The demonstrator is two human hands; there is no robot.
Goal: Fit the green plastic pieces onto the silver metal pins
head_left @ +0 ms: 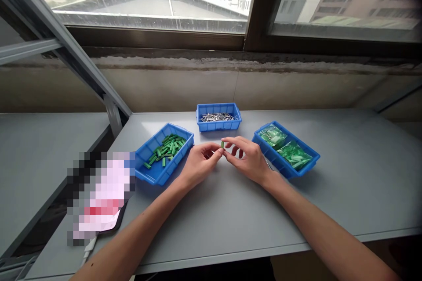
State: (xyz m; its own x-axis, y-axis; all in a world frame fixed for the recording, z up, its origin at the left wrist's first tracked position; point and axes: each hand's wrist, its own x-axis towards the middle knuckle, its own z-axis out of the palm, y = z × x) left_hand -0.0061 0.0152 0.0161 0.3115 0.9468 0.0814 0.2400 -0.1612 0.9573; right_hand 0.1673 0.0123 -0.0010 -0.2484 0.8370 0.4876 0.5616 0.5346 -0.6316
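A small green block (222,145) is held upright above the table between the fingertips of both hands. My left hand (203,159) pinches it low with thumb and forefinger. My right hand (245,154) closes on it from the other side with thumb and a fingertip, the remaining fingers loosely curled. A blue bin (149,142) with many similar green blocks (169,145) stands just left of my left hand. Beyond the hands is a smaller blue bin (219,126) of thin metal pins (217,117). Behind my right wrist, another blue bin (311,167) contains clear bags (294,154) with green pieces.
On the left of the grey table (211,224) lies a phone (115,224), its screen blurred out, with a white cable (88,248). A grey metal frame post (85,57) rises at the left. The wall (171,83) and window close off the back.
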